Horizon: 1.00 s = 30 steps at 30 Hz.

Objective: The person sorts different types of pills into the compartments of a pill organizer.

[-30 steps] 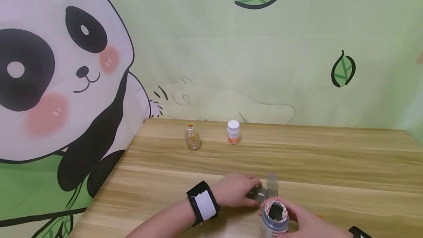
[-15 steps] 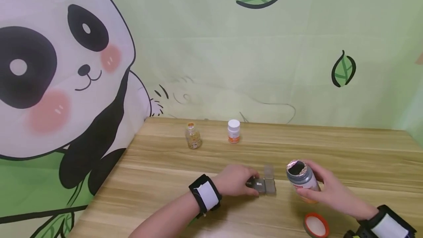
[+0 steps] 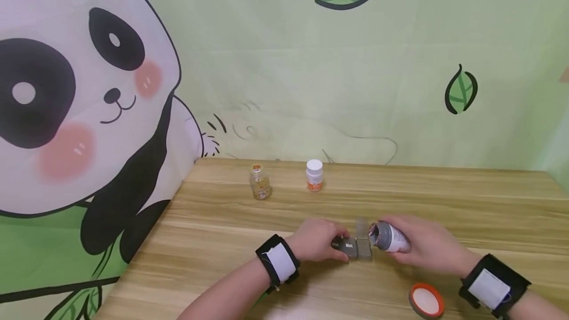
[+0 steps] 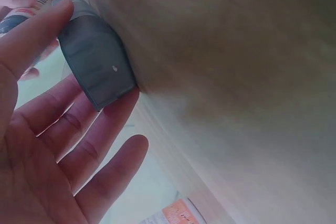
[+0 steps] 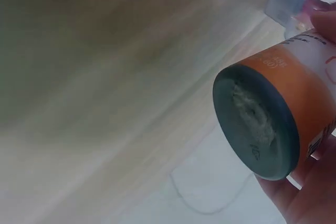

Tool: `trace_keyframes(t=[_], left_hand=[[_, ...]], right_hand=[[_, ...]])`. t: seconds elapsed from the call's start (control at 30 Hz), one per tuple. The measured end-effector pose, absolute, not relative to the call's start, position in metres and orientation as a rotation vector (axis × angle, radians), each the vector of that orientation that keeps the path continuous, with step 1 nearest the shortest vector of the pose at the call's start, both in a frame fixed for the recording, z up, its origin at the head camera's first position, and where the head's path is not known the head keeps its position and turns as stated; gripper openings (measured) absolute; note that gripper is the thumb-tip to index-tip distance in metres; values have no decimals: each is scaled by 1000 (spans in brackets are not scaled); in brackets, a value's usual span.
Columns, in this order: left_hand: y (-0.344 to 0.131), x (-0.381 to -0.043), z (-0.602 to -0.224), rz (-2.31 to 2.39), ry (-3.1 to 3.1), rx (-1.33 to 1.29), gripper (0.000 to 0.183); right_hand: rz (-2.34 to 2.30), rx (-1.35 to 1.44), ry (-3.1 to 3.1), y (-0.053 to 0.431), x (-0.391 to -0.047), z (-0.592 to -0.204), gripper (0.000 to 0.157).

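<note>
A grey pill organizer [image 3: 350, 248] lies on the wooden table; one lid is marked "Mon." At its right end, the clear flap [image 3: 362, 226] of one compartment stands up. My left hand [image 3: 313, 241] holds the organizer's left part between thumb and fingers; the left wrist view shows the organizer's grey end [image 4: 97, 64] there. My right hand [image 3: 431, 243] grips a grey pill bottle [image 3: 395, 239], tipped on its side, its uncapped mouth with torn foil facing left beside the raised flap. The right wrist view shows the bottle's base [image 5: 254, 121] and orange label. Its contents are hidden.
A round cap [image 3: 426, 301] with a red-orange rim lies on the table below the right hand. Towards the back stand a clear bottle [image 3: 260, 185] of yellowish contents and a white bottle [image 3: 314, 178] with an orange band. A panda-print cloth [image 3: 275, 53] hangs behind.
The pill bottle was first near the front edge, then upright-leaning to the right of the organizer; now it is tipped leftward at the raised flap. The left hand shifted slightly away with the organizer.
</note>
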<state>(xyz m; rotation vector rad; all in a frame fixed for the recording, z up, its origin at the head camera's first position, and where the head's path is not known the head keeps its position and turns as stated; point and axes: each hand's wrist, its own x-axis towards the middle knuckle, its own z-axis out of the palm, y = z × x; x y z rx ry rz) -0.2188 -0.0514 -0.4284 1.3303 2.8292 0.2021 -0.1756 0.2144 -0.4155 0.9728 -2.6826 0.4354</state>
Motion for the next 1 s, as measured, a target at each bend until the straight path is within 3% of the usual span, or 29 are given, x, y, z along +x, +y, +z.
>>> trace_keyframes(t=[0.37, 1.0], left_hand=[[-51, -219, -428, 205, 2836, 1322, 44], [-51, -218, -428, 233, 2826, 1299, 43]], right_hand=[[45, 1133, -2695, 205, -184, -405, 63], [-193, 1241, -2554, 191, -183, -395, 67]])
